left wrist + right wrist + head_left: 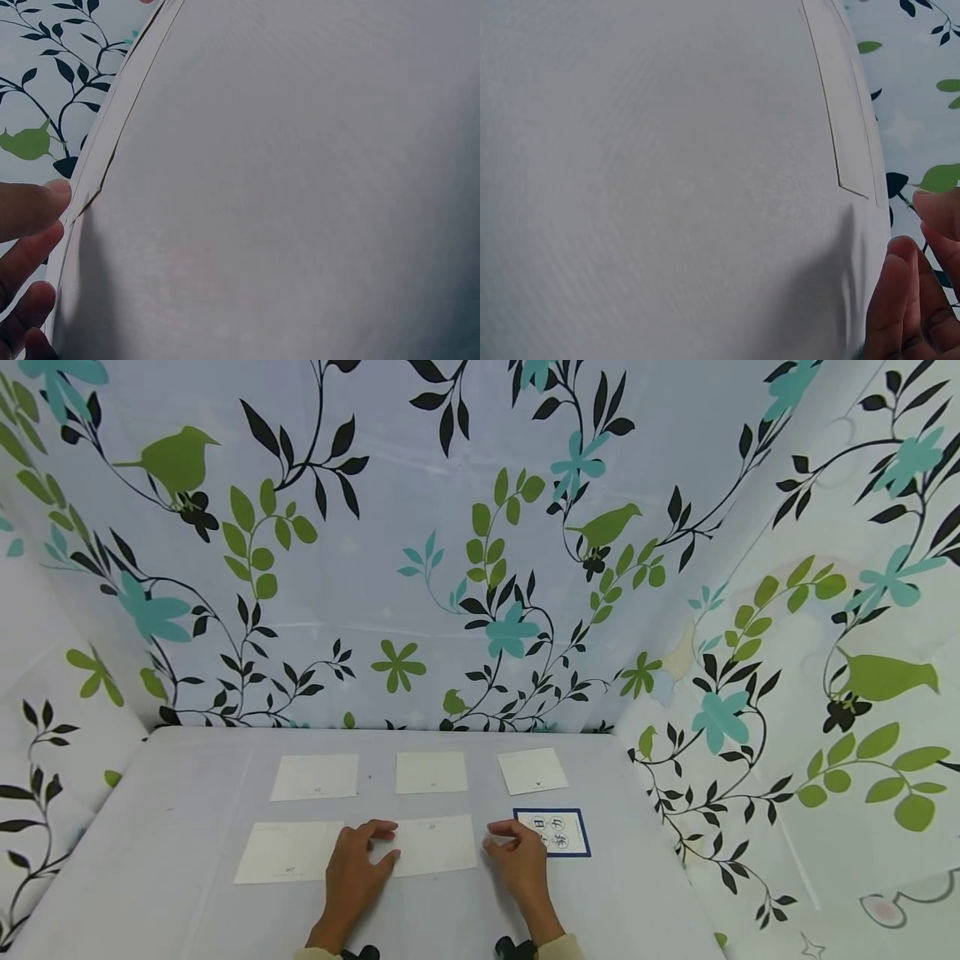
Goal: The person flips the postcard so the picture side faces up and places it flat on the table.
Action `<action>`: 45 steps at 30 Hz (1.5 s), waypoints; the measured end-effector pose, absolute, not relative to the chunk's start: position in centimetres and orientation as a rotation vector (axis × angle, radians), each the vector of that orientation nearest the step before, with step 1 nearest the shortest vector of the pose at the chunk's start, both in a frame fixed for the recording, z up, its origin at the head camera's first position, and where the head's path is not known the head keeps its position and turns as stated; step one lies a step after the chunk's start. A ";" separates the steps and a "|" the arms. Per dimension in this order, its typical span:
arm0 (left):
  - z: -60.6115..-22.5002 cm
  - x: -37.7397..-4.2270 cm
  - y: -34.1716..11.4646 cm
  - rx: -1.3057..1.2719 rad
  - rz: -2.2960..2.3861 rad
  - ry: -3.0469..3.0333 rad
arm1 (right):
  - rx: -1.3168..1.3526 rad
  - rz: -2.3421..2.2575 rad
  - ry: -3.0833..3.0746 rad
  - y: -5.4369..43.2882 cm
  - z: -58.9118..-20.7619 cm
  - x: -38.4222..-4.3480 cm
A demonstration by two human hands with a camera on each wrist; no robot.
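Note:
In the head view my left hand (356, 870) is between two plain white cards, the front left card (288, 853) and the front middle card (437, 845). Its thumb and forefinger are apart at the middle card's left edge, with nothing held. My right hand (521, 867) hovers at the left side of a blue-bordered card (577, 833) printed with circled characters, hiding part of it. Loosely bent, its fingers hold nothing. Both wrist views show parted fingers, the left hand's thumb (34, 210) at the left edge and the right hand's fingers (896, 300) at lower right.
Behind the front row lie a back left card (315, 777), a back middle card (431, 773) and a slightly turned back right card (532, 771). All rest on a white-covered table (172, 860). Patterned cloth (360, 568) with leaves and birds hangs around it.

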State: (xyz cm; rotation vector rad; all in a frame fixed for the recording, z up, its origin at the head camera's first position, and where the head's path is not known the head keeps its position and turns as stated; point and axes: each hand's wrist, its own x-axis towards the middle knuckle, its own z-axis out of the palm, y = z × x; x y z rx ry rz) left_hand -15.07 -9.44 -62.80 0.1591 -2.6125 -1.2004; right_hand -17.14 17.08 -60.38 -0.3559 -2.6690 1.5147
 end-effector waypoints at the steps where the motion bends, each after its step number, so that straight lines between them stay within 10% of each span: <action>1: -62.8 -15.0 -9.5 0.165 -1.197 -2.608 | -0.354 1.513 -2.674 17.0 -60.4 -17.1; 45: -62.9 -14.9 -9.5 0.158 -1.190 -2.687 | -0.342 1.794 -2.641 15.8 -60.4 -16.9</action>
